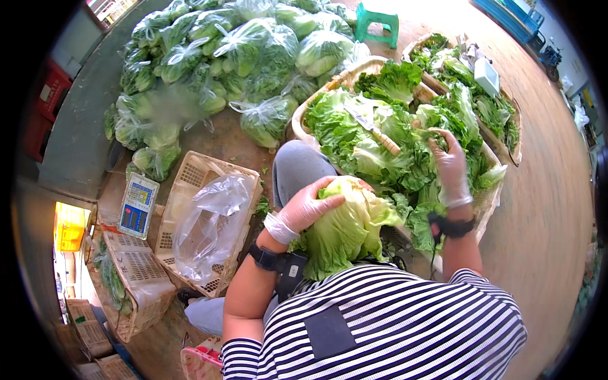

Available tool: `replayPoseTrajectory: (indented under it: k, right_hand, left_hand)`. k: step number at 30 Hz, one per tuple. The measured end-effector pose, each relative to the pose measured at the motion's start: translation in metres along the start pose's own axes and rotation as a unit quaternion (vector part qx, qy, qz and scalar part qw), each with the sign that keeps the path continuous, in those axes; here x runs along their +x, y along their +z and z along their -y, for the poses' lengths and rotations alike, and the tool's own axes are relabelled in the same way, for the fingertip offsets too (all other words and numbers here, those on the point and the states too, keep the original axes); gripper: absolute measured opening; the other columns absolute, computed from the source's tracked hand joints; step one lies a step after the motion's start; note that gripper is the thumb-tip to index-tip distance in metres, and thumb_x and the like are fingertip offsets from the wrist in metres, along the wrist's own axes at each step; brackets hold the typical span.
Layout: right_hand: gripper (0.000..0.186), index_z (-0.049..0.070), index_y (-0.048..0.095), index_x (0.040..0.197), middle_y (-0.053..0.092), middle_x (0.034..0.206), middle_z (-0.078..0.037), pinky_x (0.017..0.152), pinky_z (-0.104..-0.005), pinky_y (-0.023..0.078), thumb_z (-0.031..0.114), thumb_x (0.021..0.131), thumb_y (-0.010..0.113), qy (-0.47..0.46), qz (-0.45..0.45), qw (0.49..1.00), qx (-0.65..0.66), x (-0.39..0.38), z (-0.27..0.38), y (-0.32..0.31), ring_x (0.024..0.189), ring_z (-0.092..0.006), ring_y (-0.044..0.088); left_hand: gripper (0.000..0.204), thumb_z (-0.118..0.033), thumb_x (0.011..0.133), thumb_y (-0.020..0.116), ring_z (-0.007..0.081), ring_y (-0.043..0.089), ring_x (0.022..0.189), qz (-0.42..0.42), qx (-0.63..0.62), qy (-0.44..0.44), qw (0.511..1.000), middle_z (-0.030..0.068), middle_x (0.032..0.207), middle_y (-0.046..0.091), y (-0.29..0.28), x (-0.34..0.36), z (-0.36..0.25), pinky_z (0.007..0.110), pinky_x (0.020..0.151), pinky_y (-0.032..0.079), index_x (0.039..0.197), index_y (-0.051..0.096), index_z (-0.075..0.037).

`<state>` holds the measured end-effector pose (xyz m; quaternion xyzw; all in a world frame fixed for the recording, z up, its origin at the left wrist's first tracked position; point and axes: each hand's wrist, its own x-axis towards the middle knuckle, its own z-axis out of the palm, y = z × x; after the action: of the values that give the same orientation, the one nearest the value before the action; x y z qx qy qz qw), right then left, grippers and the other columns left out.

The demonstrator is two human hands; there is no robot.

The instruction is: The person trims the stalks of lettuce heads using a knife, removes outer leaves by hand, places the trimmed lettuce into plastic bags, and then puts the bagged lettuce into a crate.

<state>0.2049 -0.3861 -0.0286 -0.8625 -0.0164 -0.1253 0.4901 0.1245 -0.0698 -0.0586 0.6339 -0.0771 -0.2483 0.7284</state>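
My left hand [308, 211], in a clear thin glove, grips the side of a pale green lettuce head [349, 229] against my lap. The brownish cut stem end faces up and to the right. Over the large basket [299, 120] of leaves is my right hand [451, 166], also gloved, its fingers curled around the edge of a lettuce leaf [436, 137]; the leaf blends with those beneath. A knife [380, 134] with a wooden handle lies on the loose lettuce leaves [386, 158], left of my right hand.
Bagged lettuces [247, 57] are piled at the far left. A plastic crate [190, 166] holding a clear bag [212, 221] stands at my left, beside a scale [138, 206]. Another leaf-filled basket [516, 126] lies at the far right, with a white device [486, 77]. A green stool [377, 26] stands behind.
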Motion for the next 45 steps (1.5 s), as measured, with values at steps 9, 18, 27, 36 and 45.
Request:
replayPoseTrajectory:
  k: [9,18,27,36,45]
  right_hand:
    - [0.074,0.007,0.026,0.144,0.041,0.138,-0.008,0.107,-0.0313,0.029,0.029,0.085,0.066,0.117,0.489,0.802,0.322,-0.063,0.021,0.105,0.125,-0.017,0.039]
    - [0.07,0.006,0.031,0.142,0.043,0.137,-0.005,0.105,-0.0301,0.032,0.011,0.081,0.066,0.219,0.385,0.743,0.502,-0.08,0.016,0.098,0.123,-0.0144,0.042]
    - [0.049,0.007,0.052,0.124,0.059,0.116,-0.008,0.093,-0.032,0.043,0.03,0.084,0.067,-0.041,0.474,0.839,0.264,-0.015,0.056,0.041,0.108,-0.017,0.054]
    - [0.028,0.007,0.054,0.107,0.063,0.091,-0.018,0.075,-0.0437,0.049,0.017,0.081,0.055,-0.069,0.217,0.923,-0.31,0.053,-0.039,0.104,0.086,-0.0335,0.062]
    - [0.029,0.01,0.058,0.105,0.064,0.082,-0.01,0.055,-0.0311,0.05,0.013,0.078,0.068,-0.234,0.219,0.947,-0.001,-0.018,0.033,0.034,0.063,-0.0217,0.063]
  left_hand:
    - [0.047,-0.036,0.098,0.043,0.0144,0.056,0.102,-0.072,-0.121,0.018,0.99,0.0098,0.114,0.059,-0.02,-0.002,0.014,0.028,0.092,0.043,0.119,0.053,0.005]
    - [0.069,-0.039,0.084,0.066,0.0181,0.05,0.114,-0.169,0.136,0.273,0.937,0.0096,0.125,0.054,-0.009,0.032,-0.066,0.032,0.101,0.037,0.136,0.039,-0.002]
    - [0.083,-0.012,0.063,0.081,0.0138,0.046,0.117,0.102,0.002,-0.062,0.993,0.0037,0.129,0.051,-0.022,0.003,-0.034,0.031,0.103,0.034,0.135,0.04,-0.005]
    - [0.077,-0.012,0.064,0.077,0.0149,0.049,0.115,0.029,-0.073,-0.019,0.997,0.0046,0.126,0.053,-0.026,-0.005,-0.009,0.031,0.101,0.036,0.133,0.043,-0.003]
    - [0.059,-0.01,0.068,0.077,0.0131,0.056,0.1,-0.062,0.022,-0.049,0.997,0.0046,0.111,0.061,0.003,0.015,-0.037,0.029,0.09,0.043,0.121,0.052,-0.001]
